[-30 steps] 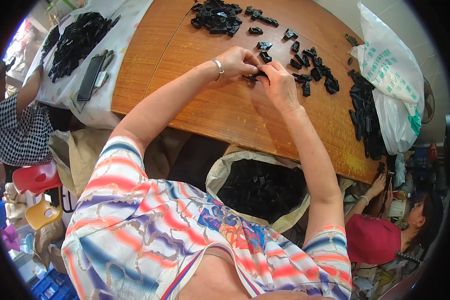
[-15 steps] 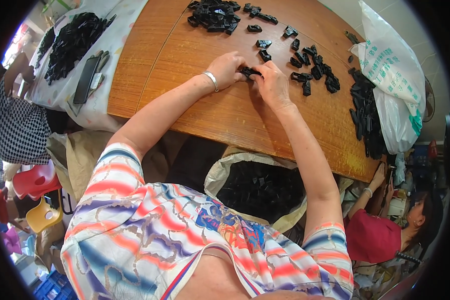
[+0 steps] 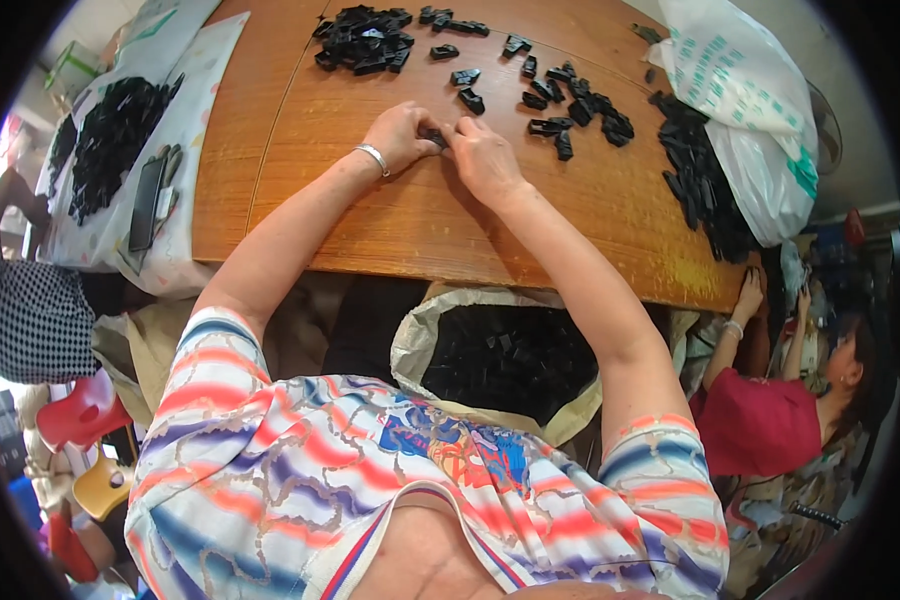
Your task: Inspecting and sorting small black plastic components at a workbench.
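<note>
Over the wooden table, my left hand point(image 3: 400, 140) and my right hand point(image 3: 486, 158) meet at a small black plastic part point(image 3: 434, 138). Left fingers pinch it, and the fingertips of the right are closed at its other end. Much of the part is hidden by the fingers, so its exact shape does not show. Beyond my hands lie loose black plastic pieces point(image 3: 464, 77), with a heap of black parts point(image 3: 365, 45) at the far left. More scattered pieces point(image 3: 592, 108) lie to the right of my hands.
Below the table's near edge stands an open sack point(image 3: 410, 345) of black parts. Long black pieces point(image 3: 695, 180) and a white plastic bag point(image 3: 750, 100) occupy the right side. A cloth-covered table point(image 3: 185, 130) at left bears another black pile. People sit at both sides.
The whole view has shifted, so the table and parts appear further left and higher. Both hands stay together at the small black part, now more covered by the fingers.
</note>
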The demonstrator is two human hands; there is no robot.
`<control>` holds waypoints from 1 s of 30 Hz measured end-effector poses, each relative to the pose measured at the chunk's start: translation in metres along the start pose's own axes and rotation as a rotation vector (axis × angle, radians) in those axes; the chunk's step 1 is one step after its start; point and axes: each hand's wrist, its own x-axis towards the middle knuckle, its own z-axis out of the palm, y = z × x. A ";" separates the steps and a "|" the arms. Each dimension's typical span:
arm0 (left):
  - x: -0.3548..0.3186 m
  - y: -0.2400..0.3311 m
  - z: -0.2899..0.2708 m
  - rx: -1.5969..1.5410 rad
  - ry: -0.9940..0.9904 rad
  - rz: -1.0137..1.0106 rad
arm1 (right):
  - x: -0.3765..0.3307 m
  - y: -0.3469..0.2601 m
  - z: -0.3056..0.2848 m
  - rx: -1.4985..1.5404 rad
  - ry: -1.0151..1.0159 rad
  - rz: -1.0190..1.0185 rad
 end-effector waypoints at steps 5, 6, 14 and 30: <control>0.014 0.022 -0.022 0.069 -0.439 -0.025 | -0.021 0.000 -0.004 0.020 -0.010 0.090; 0.019 0.021 -0.029 0.066 -0.591 0.015 | -0.032 -0.001 -0.013 0.043 -0.090 0.155; 0.047 0.078 0.059 0.039 0.032 0.194 | -0.195 -0.046 -0.118 0.341 -0.224 0.241; 0.034 0.081 0.080 0.051 -0.021 0.249 | -0.081 0.198 -0.090 -0.283 -0.014 0.650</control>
